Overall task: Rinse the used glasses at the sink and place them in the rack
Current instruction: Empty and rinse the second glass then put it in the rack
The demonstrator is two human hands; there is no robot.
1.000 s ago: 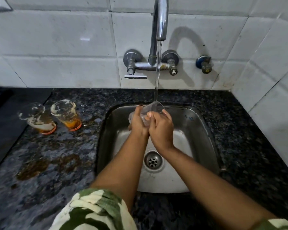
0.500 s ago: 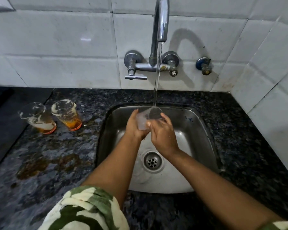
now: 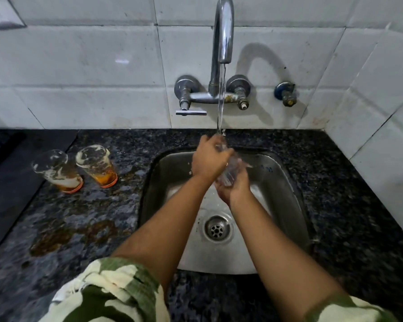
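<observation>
Both my hands hold one clear glass (image 3: 230,171) over the steel sink (image 3: 286,182), under the running stream from the tap (image 3: 223,31). My left hand (image 3: 208,159) covers the glass's upper part from above. My right hand (image 3: 236,189) cups it from below. The glass is blurred and mostly hidden between the hands. Two used glasses stand on the dark granite counter left of the sink: one (image 3: 56,170) with foamy pale residue, one (image 3: 97,166) with orange liquid at its bottom. No rack is in view.
Brownish spill (image 3: 63,235) lies on the counter (image 3: 347,217) in front of the used glasses. A black mat (image 3: 12,177) covers the far left. The drain (image 3: 217,230) is in the sink's middle. White tiled walls close the back and right; a small valve (image 3: 285,92) sticks out there.
My left hand has moved up over the top of the glass and my right hand has dropped beneath it; the glass has turned between them under the water.
</observation>
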